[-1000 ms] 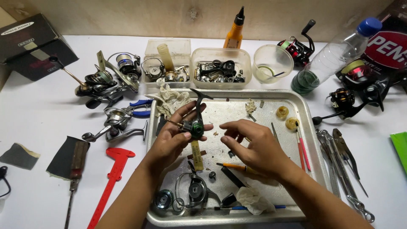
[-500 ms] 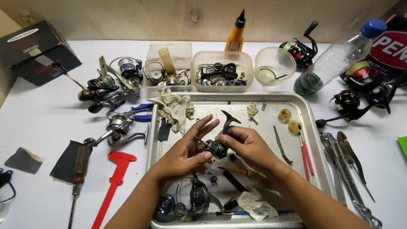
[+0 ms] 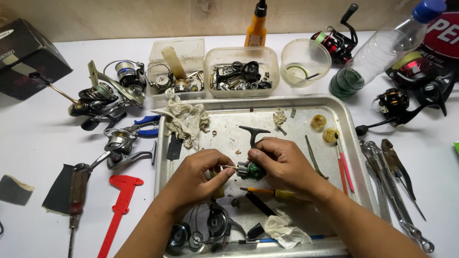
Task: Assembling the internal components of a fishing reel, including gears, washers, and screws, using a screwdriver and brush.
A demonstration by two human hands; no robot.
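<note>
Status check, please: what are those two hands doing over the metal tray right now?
Left hand pinches a thin pin at the small green reel part. Right hand grips that part. Both over metal tray; yellow-handled screwdriver just below.

A white table (image 3: 38, 143) carries a metal tray (image 3: 351, 143), fishing reels (image 3: 107, 93), red caliper (image 3: 119, 205) and pliers (image 3: 397, 167).

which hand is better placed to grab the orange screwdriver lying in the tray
Probably the right hand. The orange screwdriver lies just below it, while the left hand is pinching a thin pin at the green reel part. The right hand does grip that part, though, so it would have to let go first.
</note>
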